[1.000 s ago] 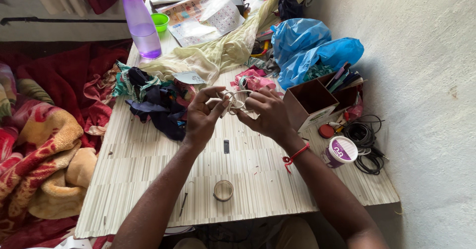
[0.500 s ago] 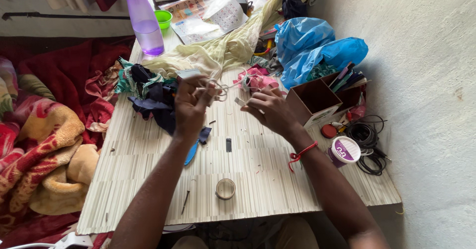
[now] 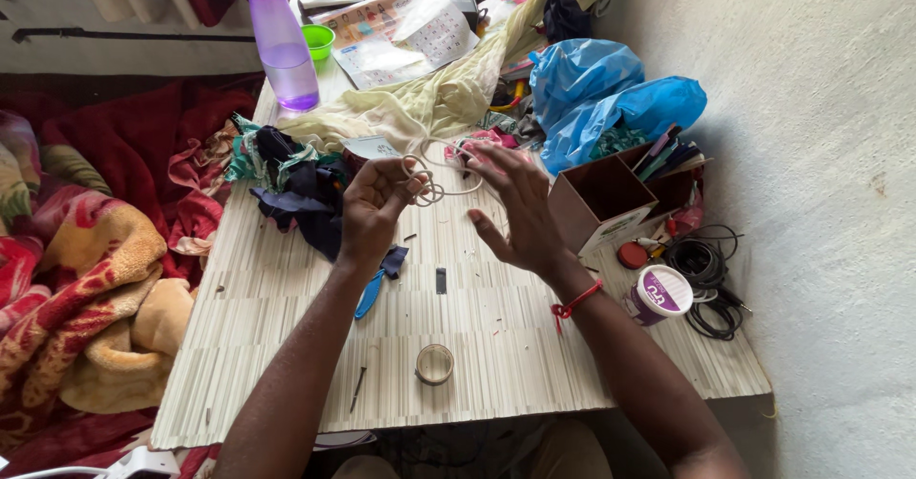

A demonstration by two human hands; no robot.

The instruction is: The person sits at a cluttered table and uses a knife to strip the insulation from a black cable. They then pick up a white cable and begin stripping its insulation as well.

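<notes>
My left hand (image 3: 374, 207) is raised over the striped table (image 3: 286, 345), its fingers pinched on loops of white cord (image 3: 434, 181). My right hand (image 3: 512, 207) hovers just to the right with fingers spread, its fingertips touching the cord's far loop; a red thread is tied round that wrist. Under the left hand lie dark cloth scraps (image 3: 305, 197) and a blue-handled tool (image 3: 370, 293). A small roll of clear tape (image 3: 434, 364) sits near the table's front edge.
A purple bottle (image 3: 279, 40) and green cup (image 3: 320, 40) stand at the back left. Yellow cloth (image 3: 429, 97), blue plastic bags (image 3: 601, 97), a brown open box (image 3: 611, 197), a purple-lidded tub (image 3: 658, 293) and black cables (image 3: 706, 269) crowd the right. Blankets (image 3: 86, 279) lie left.
Both hands have drawn slightly apart and the cord has opened into loops between them. The right hand's fingers have spread open. The camera has tilted, showing the blue-handled tool.
</notes>
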